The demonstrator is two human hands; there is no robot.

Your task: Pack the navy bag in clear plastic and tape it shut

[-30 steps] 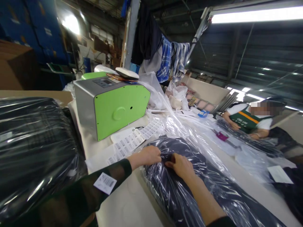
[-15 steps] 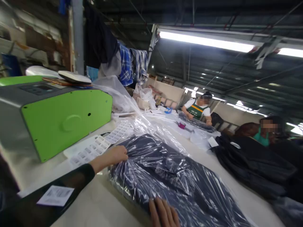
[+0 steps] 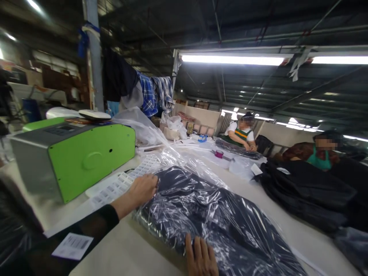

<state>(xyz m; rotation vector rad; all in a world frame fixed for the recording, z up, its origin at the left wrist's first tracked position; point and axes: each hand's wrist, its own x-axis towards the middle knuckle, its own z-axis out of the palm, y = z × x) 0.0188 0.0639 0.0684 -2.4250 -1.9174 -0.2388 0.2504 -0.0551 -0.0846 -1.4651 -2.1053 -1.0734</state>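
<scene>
A dark folded garment (image 3: pixel 230 214) lies on the table inside a clear plastic bag (image 3: pixel 184 212), whose film is wrinkled and shiny. At the bag's far left corner, my left hand (image 3: pixel 144 188) is closed with its fingers curled over the film. My right hand (image 3: pixel 201 256) rests on the near edge of the bag, fingers stretched out over the plastic. A white barcode label (image 3: pixel 73 245) is stuck on my left sleeve. Beside my left hand lies a sheet of printed labels (image 3: pixel 115 188).
A green and grey machine (image 3: pixel 94 161) stands at the left. Loose clear plastic (image 3: pixel 169 153) lies behind the bag. A tape dispenser (image 3: pixel 219 154) sits farther back, and a pile of black garments (image 3: pixel 301 195) is at the right. Two people work across the table.
The view has tilted and shifted. My left hand is still at the bag's corner, its wrist bent more, and the film bunches less there. A person opposite has brought their hands together.
</scene>
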